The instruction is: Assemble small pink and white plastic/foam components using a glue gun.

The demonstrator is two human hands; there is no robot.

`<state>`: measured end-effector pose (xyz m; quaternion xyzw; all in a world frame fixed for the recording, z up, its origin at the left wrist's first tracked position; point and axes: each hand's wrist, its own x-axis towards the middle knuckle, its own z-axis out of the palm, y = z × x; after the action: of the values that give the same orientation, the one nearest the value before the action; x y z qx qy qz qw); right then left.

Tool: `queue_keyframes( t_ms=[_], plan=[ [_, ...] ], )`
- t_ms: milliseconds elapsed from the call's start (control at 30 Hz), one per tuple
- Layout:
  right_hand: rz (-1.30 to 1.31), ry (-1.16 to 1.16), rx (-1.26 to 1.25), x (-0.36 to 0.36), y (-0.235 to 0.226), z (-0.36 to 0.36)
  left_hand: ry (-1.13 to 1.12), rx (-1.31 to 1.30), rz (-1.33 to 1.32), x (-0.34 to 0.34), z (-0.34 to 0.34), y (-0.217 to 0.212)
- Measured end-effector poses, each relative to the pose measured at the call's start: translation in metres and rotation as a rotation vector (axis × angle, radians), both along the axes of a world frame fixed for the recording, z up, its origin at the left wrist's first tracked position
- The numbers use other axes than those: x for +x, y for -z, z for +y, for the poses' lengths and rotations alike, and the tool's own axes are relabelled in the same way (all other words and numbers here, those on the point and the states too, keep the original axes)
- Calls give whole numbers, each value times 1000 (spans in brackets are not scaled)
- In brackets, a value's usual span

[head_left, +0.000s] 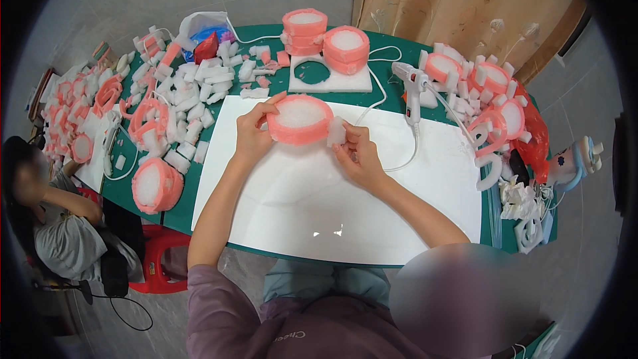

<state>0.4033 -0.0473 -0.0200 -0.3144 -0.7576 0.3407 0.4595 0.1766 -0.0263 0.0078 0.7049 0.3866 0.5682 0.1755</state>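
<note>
A round foam piece [299, 119] with a pink rim and a white middle is held over the white board. Its left side is gripped by my left hand [254, 131], fingers bent over the rim. My right hand [359, 156] pinches a small white foam block [337, 131] right beside the rim's right edge; whether the two touch I cannot tell. To the right of my hands, a white glue gun [412, 90] stands with its nozzle pointing up and its cord trailing over the board.
The white board [399, 213] covers the green table's middle. Loose white foam blocks [199, 83] are heaped left. Stacked pink foam rings [345, 46] stand at the back, near a white foam sheet with a round hole [362, 83]. More foam pieces [492, 80] lie right. A co-worker [66, 226] sits left.
</note>
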Motion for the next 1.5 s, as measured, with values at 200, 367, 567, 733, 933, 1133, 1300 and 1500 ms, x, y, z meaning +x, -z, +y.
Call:
queue_keyframes(
  t_ms=[200, 367, 567, 733, 933, 1133, 1300, 1500],
  plan=[
    [10, -13, 3, 0, 1, 1, 0, -9, -2, 1, -1, -2],
    [124, 10, 66, -5, 6, 3, -1, -5, 8, -1, 0, 1],
    [127, 17, 47, -5, 5, 2, 1, -13, 2, 1, -1, -1],
    [99, 29, 41, -4, -1, -1, 6, -32, -9, 1, -3, -3],
    [32, -5, -8, -1, -3, 0, 22, -53, -18, 1, -3, -2],
    [13, -8, -39, -1, -7, -2, -6, -27, 46, 2, -3, -3],
    [38, -5, -23, -1, -3, 0, 0, -25, 41, 1, -1, 0],
    [23, -9, -20, -2, -5, -1, 30, -45, -5, 1, -3, -2]
  ],
)
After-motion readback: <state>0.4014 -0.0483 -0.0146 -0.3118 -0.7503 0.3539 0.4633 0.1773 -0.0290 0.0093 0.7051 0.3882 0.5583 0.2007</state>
